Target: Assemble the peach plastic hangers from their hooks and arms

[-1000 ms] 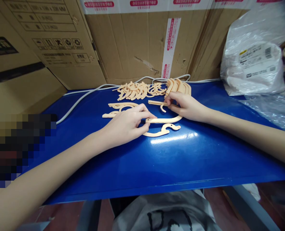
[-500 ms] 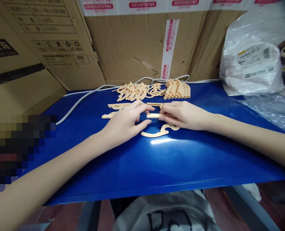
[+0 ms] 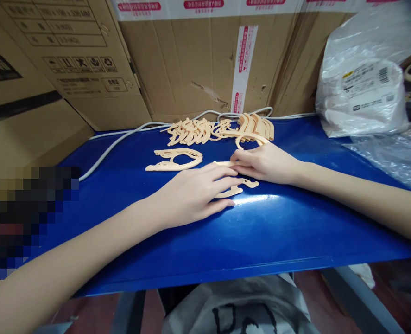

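My right hand [image 3: 259, 162] has its fingers closed on a beige plastic hanger arm [image 3: 222, 163], with most of the piece hidden by the hand. Stretched out flat, my left hand [image 3: 201, 190] has its fingers apart over a beige curved hook piece [image 3: 249, 183] on the blue table. Its fingertips come close to the right hand's fingers; whether they touch the arm piece is unclear. Beyond the right hand another beige part with a curved hook [image 3: 239, 140] is partly covered. Left of the hands lies a folded beige hanger [image 3: 191, 162].
At the back of the blue table [image 3: 205, 250] are a heap of hook pieces [image 3: 191, 132] and a row of curved hanger arms [image 3: 257, 125]. A white cable [image 3: 122, 134] runs behind them. Cardboard boxes [image 3: 184, 65] wall the back; a plastic-wrapped package [image 3: 363, 93] stands right.
My left hand has moved right and nearer, from beside the arm piece to over the hook piece, uncovering the folded hanger. My right hand stays on the arm piece.
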Tool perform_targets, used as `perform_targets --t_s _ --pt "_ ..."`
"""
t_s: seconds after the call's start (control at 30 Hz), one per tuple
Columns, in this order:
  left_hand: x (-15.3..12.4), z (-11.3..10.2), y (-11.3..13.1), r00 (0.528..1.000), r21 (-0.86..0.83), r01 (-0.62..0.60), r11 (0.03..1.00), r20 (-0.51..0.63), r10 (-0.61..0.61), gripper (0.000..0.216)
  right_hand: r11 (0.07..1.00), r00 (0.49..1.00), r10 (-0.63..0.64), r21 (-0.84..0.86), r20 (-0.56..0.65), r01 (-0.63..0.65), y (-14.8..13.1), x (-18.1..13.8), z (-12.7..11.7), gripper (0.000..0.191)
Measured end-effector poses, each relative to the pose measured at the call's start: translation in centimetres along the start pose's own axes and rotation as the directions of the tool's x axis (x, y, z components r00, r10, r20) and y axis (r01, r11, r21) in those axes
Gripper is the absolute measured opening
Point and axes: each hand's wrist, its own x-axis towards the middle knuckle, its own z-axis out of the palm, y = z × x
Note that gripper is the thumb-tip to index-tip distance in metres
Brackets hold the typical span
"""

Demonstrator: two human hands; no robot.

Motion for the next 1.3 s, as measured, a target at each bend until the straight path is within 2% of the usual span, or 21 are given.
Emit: perform_targets --t_s 0.17,0.33,0.43,0.53,0.6,0.63,0.7,0.8,0.9,1.13,1.3 --pt "0.0 0.3 -0.2 1.0 -0.072 0.016 0.997 0.023 -0.014 0.023 0.999 1.0 0.004 -0.033 -0.011 -0.005 -0.3 0.1 -0.1 0.038" --pt "-0.1 -0.6 -0.1 0.997 0.013 0.071 0.997 -0.02 -0.071 0.029 0.995 0.996 0.061 -0.084 0.06 -0.056 -0.4 0.1 -0.2 0.04" --pt "-0.1 -1.2 -0.2 0.983 0.063 0.182 0.981 -0.049 -0.179 0.033 0.991 0.992 0.098 -0.097 0.081 -0.09 -0.6 0.1 -0.4 0.04" --pt "0.0 -1.7 -0.5 0.905 0.083 0.42 0.904 -0.117 -0.409 0.028 0.983 0.986 0.147 -0.125 0.073 -0.137 -0.9 0.2 -0.6 0.039" --pt "0.1 -2.1 -0.8 0.834 0.07 0.55 0.833 -0.107 -0.542 0.038 0.977 0.983 0.169 -0.144 0.069 -0.158 -1.1 0.2 -0.7 0.04" --pt "0.2 -2.2 -1.0 0.81 0.065 0.585 0.808 -0.079 -0.58 0.042 0.976 0.983 0.169 -0.15 0.065 -0.158 -1.1 0.2 -0.8 0.041" --pt "0.2 -2.3 -1.4 0.796 0.062 0.604 0.795 -0.003 -0.605 0.044 0.978 0.989 0.145 -0.156 0.036 -0.137 -1.1 0.1 -0.8 0.044" --pt "0.1 -2.1 -1.9 0.832 0.025 0.548 0.836 0.084 -0.548 0.043 0.985 0.996 0.078 -0.152 -0.03 -0.082 -1.0 -0.1 -0.7 0.052" --pt "0.0 -1.7 -2.1 0.866 -0.044 0.494 0.868 0.116 -0.487 0.043 0.989 0.998 0.035 -0.142 -0.047 -0.041 -0.9 -0.2 -0.7 0.054" --pt "-0.2 -1.6 -1.8 0.879 -0.079 0.465 0.882 0.158 -0.45 0.039 0.988 0.997 0.002 -0.151 -0.083 -0.015 -0.9 -0.3 -0.7 0.056" --pt "-0.3 -1.3 -1.6 0.901 -0.097 0.427 0.899 0.131 -0.413 0.036 0.994 0.992 -0.025 -0.109 -0.125 0.012 -0.9 -0.4 -0.7 0.055"
